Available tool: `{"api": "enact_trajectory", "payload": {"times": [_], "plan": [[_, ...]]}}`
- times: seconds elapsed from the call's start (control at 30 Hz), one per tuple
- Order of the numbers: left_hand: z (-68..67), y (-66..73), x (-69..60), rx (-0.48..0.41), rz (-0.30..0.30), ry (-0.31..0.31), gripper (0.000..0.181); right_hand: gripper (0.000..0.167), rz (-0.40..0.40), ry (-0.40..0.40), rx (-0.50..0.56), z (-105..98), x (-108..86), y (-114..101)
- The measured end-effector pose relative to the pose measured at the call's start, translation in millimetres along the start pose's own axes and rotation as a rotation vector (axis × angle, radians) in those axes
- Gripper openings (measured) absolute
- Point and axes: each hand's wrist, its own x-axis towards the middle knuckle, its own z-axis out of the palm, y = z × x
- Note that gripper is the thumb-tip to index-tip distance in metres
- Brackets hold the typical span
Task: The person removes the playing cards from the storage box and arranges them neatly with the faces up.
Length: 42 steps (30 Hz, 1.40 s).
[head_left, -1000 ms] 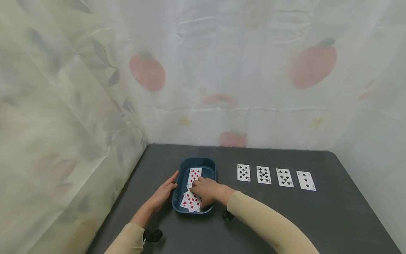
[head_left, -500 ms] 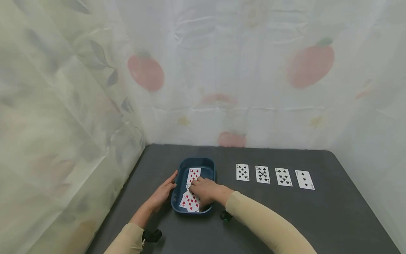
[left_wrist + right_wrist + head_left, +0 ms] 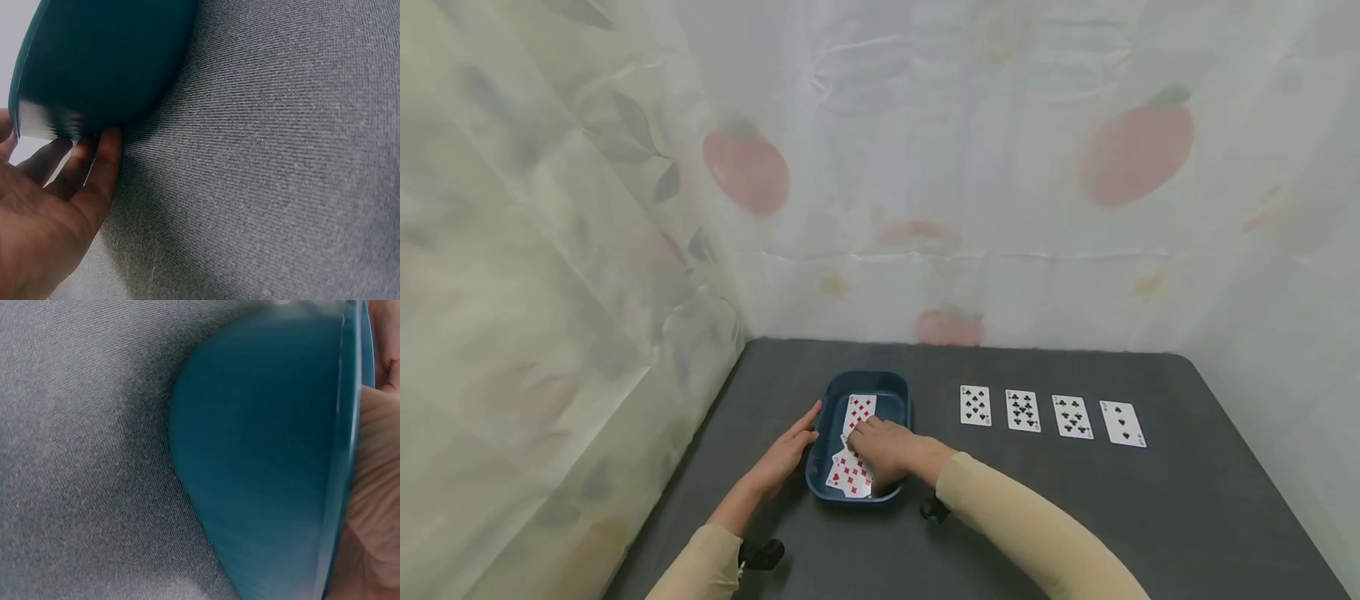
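Note:
A blue oval tray (image 3: 822, 467) stands on the dark table and holds several face-up red-suit playing cards (image 3: 850, 477), overlapping at its near end. My left hand (image 3: 781, 460) touches the tray's left outer wall with extended fingers; in the left wrist view the fingers (image 3: 107, 150) of this hand (image 3: 47, 219) lie against the tray (image 3: 112, 62) low down. Reaching over the right rim, my right hand (image 3: 887, 450) is inside the tray with bent fingers down on the cards. Its fingertips are hidden, and the right wrist view shows mostly the tray's outer wall (image 3: 262, 437).
Right of the tray, several black-suit cards lie face up and spaced apart in a row, from one (image 3: 975, 406) near the tray to one (image 3: 1123, 424) at the far right. A pale patterned curtain (image 3: 850, 308) hangs behind and beside the table (image 3: 1037, 500).

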Motion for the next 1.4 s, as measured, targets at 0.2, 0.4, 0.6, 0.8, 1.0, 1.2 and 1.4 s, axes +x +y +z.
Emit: {"api": "enact_trajectory", "payload": {"times": [0.2, 0.4, 0.6, 0.8, 1.0, 1.2, 1.4], "plan": [[0.8, 1.2, 0.6, -0.001, -0.006, 0.001, 0.058, 0.091, -0.055, 0.070, -0.007, -7.0, -7.0, 8.4], [1.5, 0.2, -0.2, -0.022, -0.028, 0.009, 0.059, 0.094, -0.061, 0.118, 0.057, -24.2, -25.8, 24.9], [3.0, -1.5, 1.9, -0.040, -0.040, 0.022, 0.059, 0.090, -0.028, 0.198, 0.134, -41.7, -56.1, 51.8], [4.1, -2.2, 1.5, -0.038, -0.037, 0.017, 0.059, 0.091, 0.041, 0.291, 0.178, -55.8, -96.1, 85.3], [2.4, -2.0, 1.4, -0.026, -0.027, 0.014, 0.058, 0.091, 0.133, 0.321, 0.191, -53.8, -142.4, 125.5], [3.3, -3.2, 1.8, -0.022, -0.026, 0.012, 0.058, 0.089, 0.254, 0.312, 0.189, -30.1, -196.6, 173.1], [3.8, -2.9, -0.2, -0.026, -0.024, 0.010, 0.058, 0.084, 0.362, 0.295, 0.142, -6.5, -250.4, 210.3]]}}
